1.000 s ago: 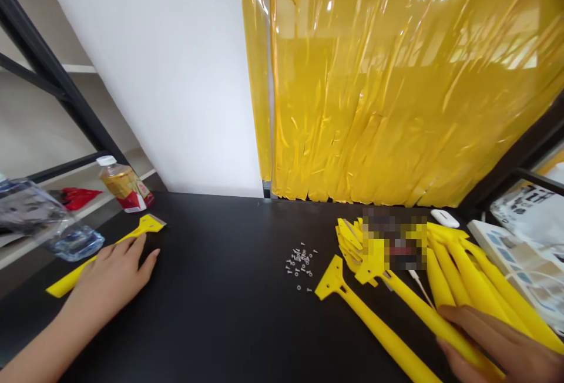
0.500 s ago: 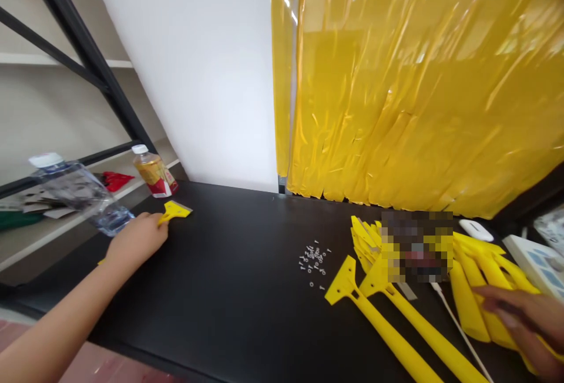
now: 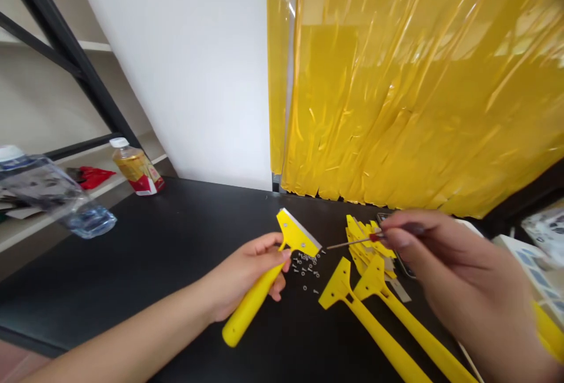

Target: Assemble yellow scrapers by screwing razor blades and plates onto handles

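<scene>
My left hand (image 3: 247,274) is wrapped around the neck of a yellow scraper (image 3: 296,236), tilted with its head up and a metal blade along the head's edge. Two screw spots show on that head. From the right, my right hand (image 3: 458,289) grips a screwdriver (image 3: 355,242), its thin shaft pointing left. The tip is close to the scraper's blade edge, with a small gap between them. Beneath the scraper head, small screws and nuts (image 3: 308,270) lie scattered. Two more yellow scrapers, one nearer (image 3: 341,286) and one farther right (image 3: 374,280), rest on the black table.
A pile of yellow scraper heads (image 3: 355,233) lies behind the screwdriver, partly hidden. A drink bottle (image 3: 140,168) and a clear water bottle (image 3: 61,195) stand at the left. A yellow plastic curtain (image 3: 374,107) hangs behind the table (image 3: 176,230). A white-and-blue box (image 3: 529,259) is at right.
My left hand has brought the scraper from beside the bottles to the table's middle. My right hand has moved up and left, bringing the screwdriver close to the scraper head.
</scene>
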Demonstrator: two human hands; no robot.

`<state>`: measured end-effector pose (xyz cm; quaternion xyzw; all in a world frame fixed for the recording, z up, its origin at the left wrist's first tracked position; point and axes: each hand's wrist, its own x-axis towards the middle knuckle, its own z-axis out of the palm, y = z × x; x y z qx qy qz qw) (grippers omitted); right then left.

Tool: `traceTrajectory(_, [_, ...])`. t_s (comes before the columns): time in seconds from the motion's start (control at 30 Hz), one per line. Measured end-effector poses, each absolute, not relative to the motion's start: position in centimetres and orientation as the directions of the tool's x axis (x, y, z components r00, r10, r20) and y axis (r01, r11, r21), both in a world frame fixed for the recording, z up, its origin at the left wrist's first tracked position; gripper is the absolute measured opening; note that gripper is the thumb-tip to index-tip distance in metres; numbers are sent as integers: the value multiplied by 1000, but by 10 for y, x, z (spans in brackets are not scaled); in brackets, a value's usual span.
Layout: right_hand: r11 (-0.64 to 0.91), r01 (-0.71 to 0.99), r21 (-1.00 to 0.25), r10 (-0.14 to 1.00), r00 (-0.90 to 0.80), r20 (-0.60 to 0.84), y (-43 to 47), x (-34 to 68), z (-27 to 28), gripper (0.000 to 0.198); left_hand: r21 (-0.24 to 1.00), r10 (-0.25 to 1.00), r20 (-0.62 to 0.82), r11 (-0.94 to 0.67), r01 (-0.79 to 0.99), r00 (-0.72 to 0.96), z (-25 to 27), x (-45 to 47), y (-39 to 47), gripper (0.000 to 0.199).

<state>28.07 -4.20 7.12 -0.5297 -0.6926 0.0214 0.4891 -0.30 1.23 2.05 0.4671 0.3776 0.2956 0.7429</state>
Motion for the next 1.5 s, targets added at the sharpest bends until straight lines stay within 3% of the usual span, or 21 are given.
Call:
traceTrajectory(0.17, [427,675,-601,821,-12,570,-28,273,47,9,868,777,-334,474,-148,533,11,8,23,30])
traceTrajectory(0.57, [553,726,-409,741,-204,640,-39,286,39,22,860,745,-347,495,-124,570,2,3,18,21])
traceTrajectory(0.73, [587,741,-326,719,-293,631,-34,275,45,19,842,722,-373,527,-114,583,2,3,14,31])
traceTrajectory(1.5, [651,671,-354,700,-351,622,-34,267,48,17,804,681,-418,585,-104,601,2,4,14,34])
